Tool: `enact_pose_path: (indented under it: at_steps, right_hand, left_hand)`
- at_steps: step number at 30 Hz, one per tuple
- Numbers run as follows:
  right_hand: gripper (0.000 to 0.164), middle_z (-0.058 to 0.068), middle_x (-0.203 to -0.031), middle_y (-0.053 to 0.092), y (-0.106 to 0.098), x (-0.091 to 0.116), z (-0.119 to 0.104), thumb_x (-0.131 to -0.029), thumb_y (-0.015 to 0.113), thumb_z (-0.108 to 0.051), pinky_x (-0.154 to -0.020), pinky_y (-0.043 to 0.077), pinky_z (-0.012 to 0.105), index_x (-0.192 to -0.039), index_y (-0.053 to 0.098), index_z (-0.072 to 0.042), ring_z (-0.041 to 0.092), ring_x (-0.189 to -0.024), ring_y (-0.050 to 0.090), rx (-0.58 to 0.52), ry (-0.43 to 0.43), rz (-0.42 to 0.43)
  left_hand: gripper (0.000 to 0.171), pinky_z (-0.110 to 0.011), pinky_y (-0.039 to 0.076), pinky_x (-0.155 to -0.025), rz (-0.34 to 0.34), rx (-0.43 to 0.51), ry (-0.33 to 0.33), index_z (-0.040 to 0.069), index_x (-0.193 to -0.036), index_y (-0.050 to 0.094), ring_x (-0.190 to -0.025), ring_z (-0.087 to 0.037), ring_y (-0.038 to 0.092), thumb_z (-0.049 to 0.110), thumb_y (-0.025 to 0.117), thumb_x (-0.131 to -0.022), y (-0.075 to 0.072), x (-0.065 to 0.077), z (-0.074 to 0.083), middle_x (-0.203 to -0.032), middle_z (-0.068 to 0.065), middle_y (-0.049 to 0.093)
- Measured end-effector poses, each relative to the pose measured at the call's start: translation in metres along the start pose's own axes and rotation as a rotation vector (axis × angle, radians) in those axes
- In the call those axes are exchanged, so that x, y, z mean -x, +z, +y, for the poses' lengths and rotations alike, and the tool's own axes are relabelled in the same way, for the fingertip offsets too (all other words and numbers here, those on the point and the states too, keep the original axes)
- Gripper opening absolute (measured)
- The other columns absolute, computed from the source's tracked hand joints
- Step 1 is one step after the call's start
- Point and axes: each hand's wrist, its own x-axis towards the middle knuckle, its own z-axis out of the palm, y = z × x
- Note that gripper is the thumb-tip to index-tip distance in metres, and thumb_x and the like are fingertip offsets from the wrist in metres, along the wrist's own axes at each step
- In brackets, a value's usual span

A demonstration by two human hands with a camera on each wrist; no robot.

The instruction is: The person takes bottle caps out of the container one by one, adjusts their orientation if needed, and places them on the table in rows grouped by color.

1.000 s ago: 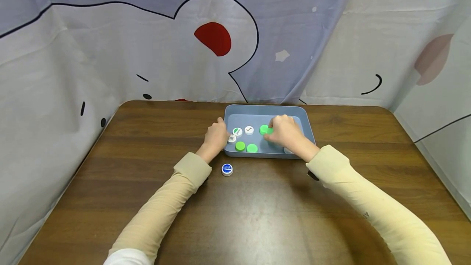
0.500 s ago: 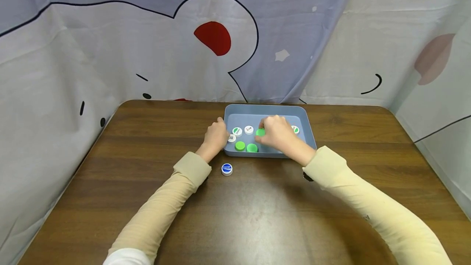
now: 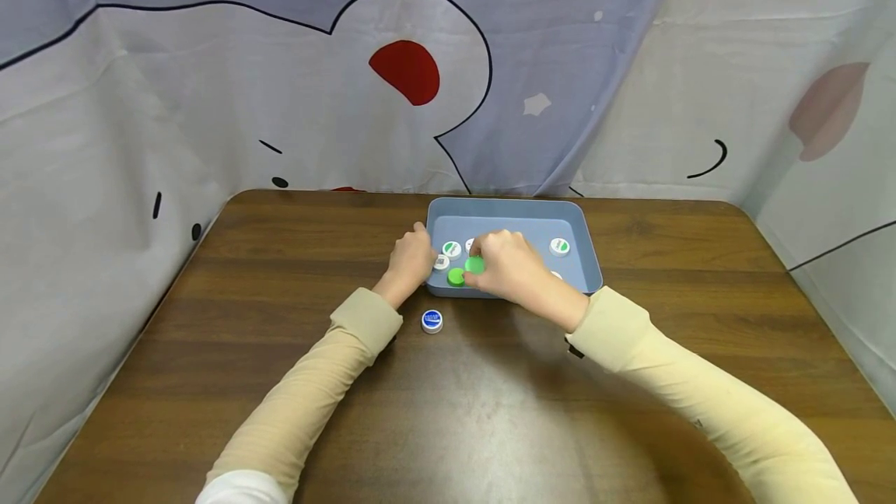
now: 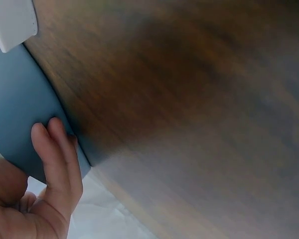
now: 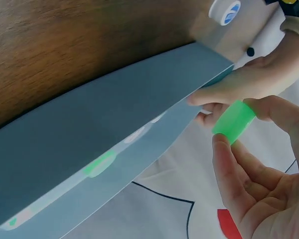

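My left hand [image 3: 411,261] holds the left wall of a shallow blue-grey tray [image 3: 504,208]. In the left wrist view its fingers [image 4: 57,154] lie against the tray's outer wall. Above the tray's left half, my right hand [image 3: 507,267] pinches a bright green bottle cap [image 5: 234,121] between thumb and fingertips. A darker lime-green cap [image 3: 456,277] lies close by in the tray. White caps with printed tops, such as this white cap [image 3: 451,250], sit near the left wall. My right hand partly covers others.
A white cap with a blue printed top [image 3: 432,321] lies on the wooden table [image 3: 315,411] in front of the tray. Another white-and-green cap [image 3: 559,246] sits in the tray's right part. A patterned curtain [image 3: 280,99] hangs behind the table.
My right hand has moved left and slightly nearer across the tray, carrying the green cap. Caps on the tray's right side have come into view. My left hand has stayed put.
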Motion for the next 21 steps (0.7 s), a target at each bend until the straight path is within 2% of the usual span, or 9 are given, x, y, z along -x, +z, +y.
enact_pose_path:
  at_steps: [10,17,21]
  right_hand:
    - [0.017,0.002,-0.075,0.068,0.005,0.006,-0.017,-0.072,0.076,-0.024,-0.057,0.052,0.037,-0.08,0.072,-0.01,0.02,-0.066,0.061,0.024,-0.044,-0.028]
    - [0.022,0.002,-0.079,0.069,0.007,0.012,-0.031,-0.071,0.078,-0.025,-0.057,0.052,0.034,-0.086,0.073,-0.01,0.02,-0.069,0.064,0.033,-0.096,-0.032]
    - [0.022,0.001,-0.077,0.068,0.008,0.016,-0.036,-0.07,0.079,-0.026,-0.054,0.051,0.033,-0.083,0.072,-0.011,0.021,-0.065,0.064,0.035,-0.106,-0.04]
  left_hand:
    - [0.037,-0.044,0.055,-0.072,-0.014,0.002,-0.008,-0.009,-0.125,0.044,-0.089,-0.036,0.067,0.01,0.053,-0.095,-0.001,-0.001,0.0,-0.1,-0.025,0.066]
    - [0.034,-0.044,0.055,-0.072,-0.015,-0.004,-0.022,-0.007,-0.123,0.044,-0.09,-0.036,0.067,0.011,0.052,-0.095,-0.001,-0.001,0.0,-0.1,-0.025,0.065]
    - [0.034,-0.045,0.055,-0.072,-0.011,-0.002,-0.012,-0.007,-0.123,0.044,-0.091,-0.037,0.067,0.011,0.053,-0.095,-0.001,-0.001,0.0,-0.101,-0.026,0.065]
